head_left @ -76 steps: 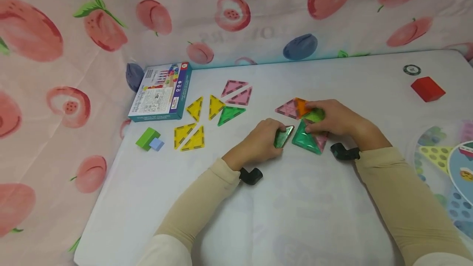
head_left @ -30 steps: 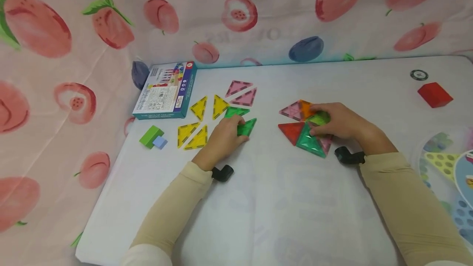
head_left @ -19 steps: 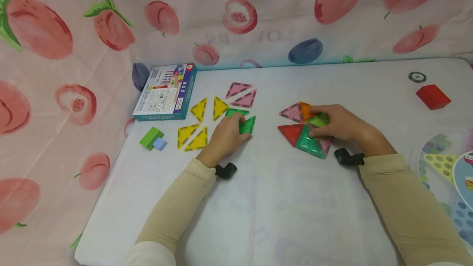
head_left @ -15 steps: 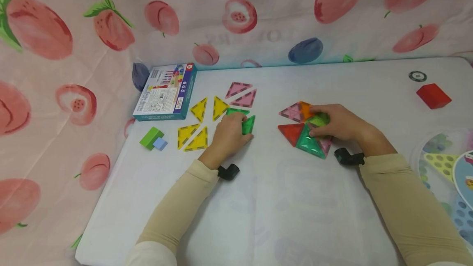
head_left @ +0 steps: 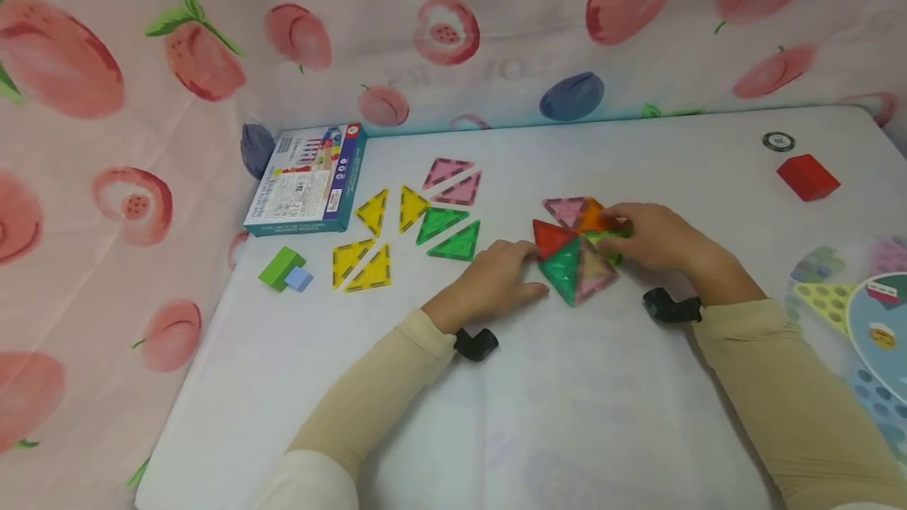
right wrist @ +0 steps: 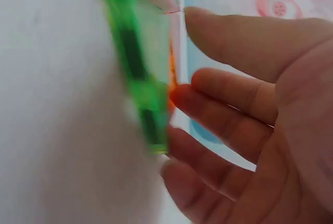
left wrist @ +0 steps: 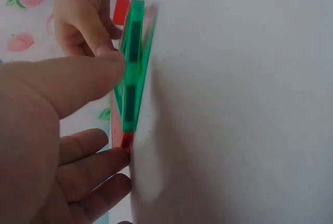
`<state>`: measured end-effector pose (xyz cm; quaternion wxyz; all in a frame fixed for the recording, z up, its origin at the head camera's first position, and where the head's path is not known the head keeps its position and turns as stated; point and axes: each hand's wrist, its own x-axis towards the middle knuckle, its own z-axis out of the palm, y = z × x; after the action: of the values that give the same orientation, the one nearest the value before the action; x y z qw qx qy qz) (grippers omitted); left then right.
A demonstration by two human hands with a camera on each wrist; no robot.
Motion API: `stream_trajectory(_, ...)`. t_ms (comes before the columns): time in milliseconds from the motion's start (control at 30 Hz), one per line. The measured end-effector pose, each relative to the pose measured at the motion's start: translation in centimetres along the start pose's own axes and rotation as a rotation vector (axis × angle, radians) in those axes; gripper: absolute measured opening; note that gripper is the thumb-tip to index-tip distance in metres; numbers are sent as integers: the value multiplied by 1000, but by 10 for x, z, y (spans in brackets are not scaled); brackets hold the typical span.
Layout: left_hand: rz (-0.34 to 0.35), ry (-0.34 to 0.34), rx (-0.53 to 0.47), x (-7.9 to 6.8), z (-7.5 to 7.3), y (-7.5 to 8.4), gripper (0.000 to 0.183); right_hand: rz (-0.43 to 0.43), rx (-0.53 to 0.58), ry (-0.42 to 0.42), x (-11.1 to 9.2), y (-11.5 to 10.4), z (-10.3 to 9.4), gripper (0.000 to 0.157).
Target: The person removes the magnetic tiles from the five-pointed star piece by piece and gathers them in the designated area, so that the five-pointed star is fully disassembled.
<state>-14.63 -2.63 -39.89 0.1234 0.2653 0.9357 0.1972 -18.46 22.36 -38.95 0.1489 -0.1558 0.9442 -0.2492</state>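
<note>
Translucent triangular magnetic tiles form a cluster at mid-right in the head view: red (head_left: 551, 239), dark green (head_left: 562, 270), pink (head_left: 594, 272), light green (head_left: 605, 244), orange (head_left: 592, 217) and a second pink one (head_left: 564, 209). My left hand (head_left: 494, 280) is at the cluster's left side. In the left wrist view its thumb overlaps the dark green tile (left wrist: 132, 67), and its spread fingertips reach the red tile (left wrist: 127, 139). My right hand (head_left: 655, 237) lies at the right side, fingers loosely bent. Its thumb stands apart from the light green tile (right wrist: 136, 67), fingertips at the orange tile (right wrist: 173, 73).
Left of the cluster lie two green triangles (head_left: 456, 242), two pink ones (head_left: 459, 188) and several yellow ones (head_left: 369, 267). A box (head_left: 305, 179), a green block (head_left: 282, 266) and a blue block (head_left: 298, 279) are farther left. At right are a red block (head_left: 808, 177), a round chip (head_left: 779, 141) and a round game board (head_left: 853, 290).
My left hand has left the green triangle among the loose tiles and moved right to the cluster. The cluster's red, green and pink tiles have turned clockwise and the right hand's grip has loosened.
</note>
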Motion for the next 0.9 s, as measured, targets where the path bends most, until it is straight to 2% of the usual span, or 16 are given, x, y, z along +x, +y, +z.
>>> stream_trajectory(167, -16, 2, 8, 14, -1, 0, 59, 18, 28, -34, -11, 1, -4, 50)
stream_trajectory(267, -17, 14, 3, 17, 0, 2, 61, 24, 45, -44, -15, 1, -5, 47)
stream_trajectory(367, 27, 18, 19, 16, 2, 6, 64, 20, 40, -41, -15, 0, -5, 50)
stream_trajectory(533, 102, -16, 124, 10, 6, 11, 74, -42, 2, -53, -9, 0, -1, 59)
stream_trajectory(633, 90, -13, 161, 9, 5, 11, 75, -59, -3, -53, -8, 1, 1, 61)
stream_trajectory(900, 60, 15, 165, 11, 4, 11, 71, -88, -19, -57, -8, 7, 1, 70)
